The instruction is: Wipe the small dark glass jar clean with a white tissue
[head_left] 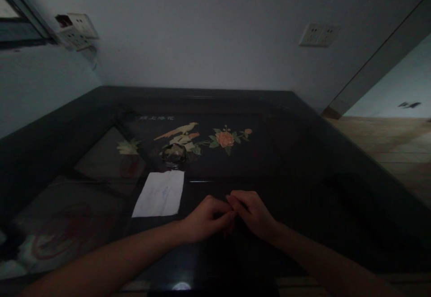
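My left hand (pixel 213 218) and my right hand (pixel 253 214) meet at the fingertips over the dark tabletop. The fingers of both are curled and pressed together. Whether something small is pinched between them is hidden. Just left of my left hand lies a white sheet of paper (pixel 160 194), slightly creased, with faint bluish marks in its middle. Behind the paper's top edge sits a small dark, shiny lump (pixel 174 153) that looks wrapped in plastic; its kind is unclear in the dim light.
The glossy black table (pixel 276 162) bears a bird-and-flower picture (pixel 225 139) and reflections at the left. A wall rises behind it, with a socket plate (pixel 319 35) at right and more sockets (pixel 82 25) in the left corner. Wooden flooring (pixel 397 142) shows at right.
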The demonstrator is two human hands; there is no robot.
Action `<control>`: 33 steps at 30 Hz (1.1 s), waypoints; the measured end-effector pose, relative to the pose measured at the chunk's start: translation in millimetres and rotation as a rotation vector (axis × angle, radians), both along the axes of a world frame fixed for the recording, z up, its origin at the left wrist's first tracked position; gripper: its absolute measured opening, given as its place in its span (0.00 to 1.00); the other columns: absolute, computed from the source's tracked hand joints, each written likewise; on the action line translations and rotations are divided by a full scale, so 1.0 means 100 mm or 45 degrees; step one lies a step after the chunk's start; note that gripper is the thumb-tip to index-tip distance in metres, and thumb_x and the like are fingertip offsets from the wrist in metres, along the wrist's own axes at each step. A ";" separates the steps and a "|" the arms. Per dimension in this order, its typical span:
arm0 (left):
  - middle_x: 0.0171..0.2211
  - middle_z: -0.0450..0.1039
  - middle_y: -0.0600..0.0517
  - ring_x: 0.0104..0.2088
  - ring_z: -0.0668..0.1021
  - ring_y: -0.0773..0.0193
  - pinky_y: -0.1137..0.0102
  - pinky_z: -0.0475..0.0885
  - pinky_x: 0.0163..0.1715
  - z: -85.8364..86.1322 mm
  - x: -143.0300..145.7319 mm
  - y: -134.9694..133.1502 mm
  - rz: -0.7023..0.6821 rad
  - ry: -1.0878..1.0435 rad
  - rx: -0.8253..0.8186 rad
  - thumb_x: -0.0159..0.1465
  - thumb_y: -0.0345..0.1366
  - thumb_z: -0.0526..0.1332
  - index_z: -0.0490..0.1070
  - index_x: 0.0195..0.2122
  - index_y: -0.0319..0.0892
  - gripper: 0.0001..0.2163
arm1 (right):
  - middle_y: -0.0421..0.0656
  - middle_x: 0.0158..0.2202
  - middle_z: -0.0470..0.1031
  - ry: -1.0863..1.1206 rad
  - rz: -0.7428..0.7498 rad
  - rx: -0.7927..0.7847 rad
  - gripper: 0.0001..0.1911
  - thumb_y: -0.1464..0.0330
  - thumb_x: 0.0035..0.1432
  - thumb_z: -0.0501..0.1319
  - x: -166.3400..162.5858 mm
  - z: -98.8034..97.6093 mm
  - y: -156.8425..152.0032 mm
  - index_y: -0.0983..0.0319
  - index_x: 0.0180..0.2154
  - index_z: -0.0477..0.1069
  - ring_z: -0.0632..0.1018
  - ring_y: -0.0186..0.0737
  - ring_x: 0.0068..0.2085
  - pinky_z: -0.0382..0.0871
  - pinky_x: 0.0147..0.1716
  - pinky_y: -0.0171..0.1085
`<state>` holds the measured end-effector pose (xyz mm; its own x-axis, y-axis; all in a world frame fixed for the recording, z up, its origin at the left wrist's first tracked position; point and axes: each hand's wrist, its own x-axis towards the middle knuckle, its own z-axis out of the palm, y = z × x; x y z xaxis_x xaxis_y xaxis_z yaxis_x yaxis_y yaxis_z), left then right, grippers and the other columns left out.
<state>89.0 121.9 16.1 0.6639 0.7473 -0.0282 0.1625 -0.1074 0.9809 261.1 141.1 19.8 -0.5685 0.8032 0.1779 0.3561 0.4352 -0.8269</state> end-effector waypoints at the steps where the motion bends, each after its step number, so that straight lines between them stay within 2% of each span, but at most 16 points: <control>1: 0.18 0.67 0.53 0.19 0.68 0.73 0.79 0.62 0.21 0.00 0.00 0.00 0.001 0.004 -0.005 0.66 0.53 0.50 0.68 0.22 0.37 0.26 | 0.36 0.20 0.59 -0.001 0.002 0.004 0.23 0.57 0.67 0.46 0.00 0.00 0.00 0.60 0.21 0.55 0.62 0.32 0.22 0.52 0.24 0.34; 9: 0.17 0.66 0.53 0.18 0.67 0.73 0.78 0.61 0.20 0.00 0.01 -0.01 0.030 0.013 -0.023 0.65 0.55 0.50 0.67 0.21 0.37 0.26 | 0.35 0.20 0.57 0.036 0.024 0.032 0.22 0.60 0.68 0.47 0.00 -0.01 0.01 0.60 0.22 0.54 0.61 0.31 0.22 0.51 0.24 0.34; 16: 0.17 0.67 0.52 0.18 0.68 0.72 0.78 0.61 0.19 -0.01 0.02 0.00 0.051 0.064 -0.011 0.65 0.57 0.49 0.68 0.21 0.37 0.28 | 0.36 0.20 0.59 -0.011 0.018 0.068 0.23 0.57 0.68 0.46 0.01 -0.01 0.03 0.60 0.22 0.55 0.62 0.32 0.23 0.52 0.24 0.35; 29: 0.18 0.68 0.53 0.19 0.68 0.72 0.78 0.62 0.21 -0.02 0.02 -0.01 0.093 0.108 0.143 0.68 0.50 0.49 0.70 0.23 0.36 0.25 | 0.35 0.19 0.59 0.002 -0.004 0.062 0.25 0.55 0.67 0.47 -0.02 -0.02 0.12 0.60 0.21 0.55 0.61 0.31 0.23 0.53 0.24 0.34; 33: 0.19 0.69 0.53 0.20 0.69 0.72 0.78 0.63 0.23 0.01 0.05 -0.01 0.052 0.149 0.200 0.69 0.45 0.50 0.70 0.24 0.36 0.22 | 0.36 0.19 0.61 0.010 -0.014 0.056 0.25 0.55 0.67 0.47 -0.03 -0.02 0.15 0.61 0.21 0.58 0.63 0.31 0.23 0.55 0.24 0.33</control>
<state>94.1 120.5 16.6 0.6319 0.7749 0.0157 0.2821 -0.2488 0.9266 257.8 156.5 17.9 -0.5579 0.8008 0.2179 0.3545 0.4674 -0.8099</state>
